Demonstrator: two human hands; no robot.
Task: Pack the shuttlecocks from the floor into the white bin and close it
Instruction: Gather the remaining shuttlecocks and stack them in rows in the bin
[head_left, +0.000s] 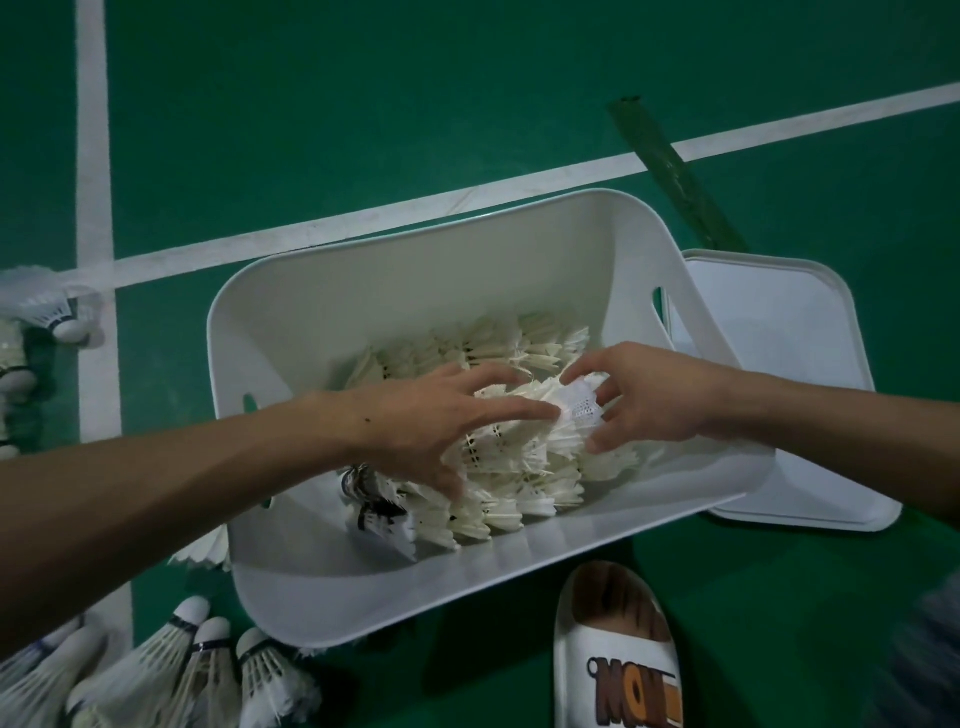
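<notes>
Both hands inside the white rectangular plastic bin (322, 291); left hand (426, 415) splayed over the stacked white feather shuttlecocks (519, 467); right hand (654, 400) fingers pinching one shuttlecock's skirt. Risk: pressing crushes feathers or topples rows. Loose shuttlecocks (197, 670) remain on green floor; flat white lid (779, 332) lies beside the bin; white slipper (615, 660) nearby.

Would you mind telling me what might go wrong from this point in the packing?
1. Both the left hand and right hand press on the stacked shuttlecocks in the white bin; feathers could get crushed.
2. Loose shuttlecocks remain on the floor by the bin and might be missed.
3. The lid lies partly under the bin, awkward to retrieve.
</notes>
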